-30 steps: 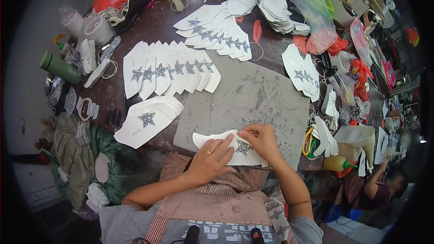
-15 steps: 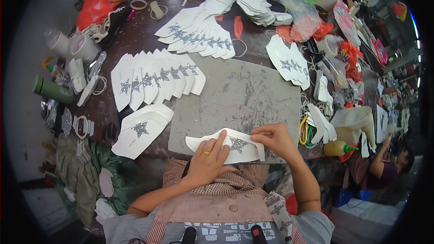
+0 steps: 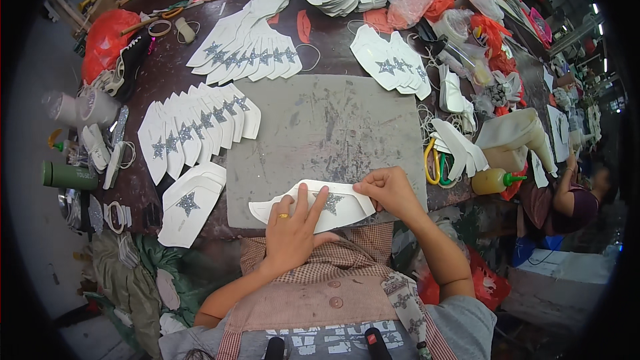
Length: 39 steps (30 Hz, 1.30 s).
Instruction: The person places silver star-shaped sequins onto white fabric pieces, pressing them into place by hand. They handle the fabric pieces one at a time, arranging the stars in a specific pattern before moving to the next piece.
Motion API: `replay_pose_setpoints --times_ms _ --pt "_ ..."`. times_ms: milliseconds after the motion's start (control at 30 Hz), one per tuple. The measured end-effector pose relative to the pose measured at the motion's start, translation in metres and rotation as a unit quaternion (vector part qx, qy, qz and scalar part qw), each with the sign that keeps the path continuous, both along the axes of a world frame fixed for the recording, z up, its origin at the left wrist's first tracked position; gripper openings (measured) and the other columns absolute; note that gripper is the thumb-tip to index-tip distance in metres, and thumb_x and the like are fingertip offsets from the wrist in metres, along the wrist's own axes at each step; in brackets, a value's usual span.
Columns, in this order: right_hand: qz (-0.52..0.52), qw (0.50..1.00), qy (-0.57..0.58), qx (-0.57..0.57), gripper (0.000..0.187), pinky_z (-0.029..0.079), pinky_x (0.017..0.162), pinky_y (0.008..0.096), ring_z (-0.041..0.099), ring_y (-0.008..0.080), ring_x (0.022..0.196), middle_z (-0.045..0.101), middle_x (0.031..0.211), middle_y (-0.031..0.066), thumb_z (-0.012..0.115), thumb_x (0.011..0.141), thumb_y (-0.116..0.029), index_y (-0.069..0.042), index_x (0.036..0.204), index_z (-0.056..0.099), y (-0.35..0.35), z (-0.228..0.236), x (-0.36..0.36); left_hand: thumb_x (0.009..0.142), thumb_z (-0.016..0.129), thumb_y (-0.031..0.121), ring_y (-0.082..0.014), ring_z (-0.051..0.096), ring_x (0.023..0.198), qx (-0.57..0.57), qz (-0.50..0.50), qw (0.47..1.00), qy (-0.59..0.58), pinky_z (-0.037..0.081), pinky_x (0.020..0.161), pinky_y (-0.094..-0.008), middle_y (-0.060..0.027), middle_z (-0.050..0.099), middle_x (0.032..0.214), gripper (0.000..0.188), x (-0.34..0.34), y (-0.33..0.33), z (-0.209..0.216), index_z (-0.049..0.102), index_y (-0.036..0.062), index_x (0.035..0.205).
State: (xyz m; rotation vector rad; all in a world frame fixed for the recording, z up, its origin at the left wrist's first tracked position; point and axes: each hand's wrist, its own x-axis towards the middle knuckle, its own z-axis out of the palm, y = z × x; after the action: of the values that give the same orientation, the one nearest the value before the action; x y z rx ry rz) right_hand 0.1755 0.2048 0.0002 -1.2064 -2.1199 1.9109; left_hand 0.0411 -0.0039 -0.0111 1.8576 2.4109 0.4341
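Note:
A white shoe upper piece (image 3: pixel 350 217) with a silver glitter star lies flat on the grey board (image 3: pixel 320 120), close to its front edge. My left hand (image 3: pixel 290 235) rests on the piece with fingers spread, partly covering the star. At the upper right edge of the piece, my right hand (image 3: pixel 390 193) pinches the narrow white edge strip between thumb and fingers. The strip runs along the top of the piece and bends down its right end. A small stack of similar uppers (image 3: pixel 193 207) sits left of the board.
Overlapping star uppers (image 3: pixel 200 127) are fanned out at left, with more uppers (image 3: pixel 250 47) behind and others (image 3: pixel 390 63) at the far right. A yellow squeeze bottle (image 3: pixel 490 181), scissors with yellow and green handles (image 3: pixel 435 165), and a green flask (image 3: pixel 70 175) stand or lie around the sides.
The whole view has shifted, so the tabletop appears farther left. My left fingers have spread wider on the upper. The strip's right end, raised before, now lies closer against the piece.

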Motion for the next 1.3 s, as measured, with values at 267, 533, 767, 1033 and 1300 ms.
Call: replay_pose_setpoints --times_ms 267,533,767,1033,1300 --pt "0.079 0.969 -0.024 0.233 0.025 0.047 0.051 0.0275 0.064 0.0129 0.056 0.066 0.061 0.0099 0.076 0.084 -0.020 0.004 0.085 0.070 -0.010 -0.003 -0.001 0.071 0.073 0.059 -0.0382 0.042 0.133 0.041 -0.081 0.996 0.009 0.033 0.109 -0.0563 -0.0186 0.044 0.149 0.093 0.009 0.018 0.007 0.050 0.0044 0.143" --pt "-0.082 0.994 0.069 -0.029 0.010 0.049 0.057 0.0206 0.062 0.0065 0.065 0.066 0.075 0.0027 0.072 0.088 -0.003 0.002 0.089 0.063 -0.035 0.004 0.043 0.073 0.067 0.063 -0.0290 0.037 0.140 0.030 -0.144 0.988 -0.049 0.029 0.117 -0.0492 -0.0119 0.041 0.151 0.101 0.018 0.017 -0.019 0.038 0.0068 0.152" --pt "-0.064 0.997 0.031 -0.033 0.010 0.049 0.056 0.0224 0.062 0.0090 0.062 0.064 0.070 0.0032 0.073 0.087 -0.002 0.001 0.089 0.064 -0.026 -0.001 0.044 0.072 0.069 0.061 -0.0278 0.041 0.133 0.012 -0.136 0.991 0.005 0.031 0.113 -0.0473 -0.0110 0.046 0.143 0.099 0.023 0.026 -0.017 0.040 0.0078 0.150" --pt "0.121 0.937 0.058 0.322 0.013 0.049 0.056 0.0310 0.062 0.0208 0.059 0.060 0.066 0.0117 0.073 0.086 -0.008 0.000 0.089 0.064 -0.037 0.033 0.019 0.078 0.078 0.037 -0.0379 0.049 0.121 0.105 -0.003 0.990 -0.095 0.041 0.099 -0.0474 -0.0183 0.051 0.130 0.068 -0.023 0.014 0.013 0.057 0.0034 0.133" --pt "-0.049 0.990 0.105 0.077 0.012 0.044 0.047 0.0225 0.057 0.0100 0.052 0.066 0.069 0.0067 0.069 0.092 -0.008 0.002 0.093 0.063 -0.035 0.014 -0.006 0.089 0.067 0.019 -0.0264 0.058 0.093 0.151 0.091 0.977 -0.119 0.040 0.086 -0.0400 -0.0092 0.061 0.095 0.047 -0.037 -0.029 0.029 0.059 0.0058 0.133"
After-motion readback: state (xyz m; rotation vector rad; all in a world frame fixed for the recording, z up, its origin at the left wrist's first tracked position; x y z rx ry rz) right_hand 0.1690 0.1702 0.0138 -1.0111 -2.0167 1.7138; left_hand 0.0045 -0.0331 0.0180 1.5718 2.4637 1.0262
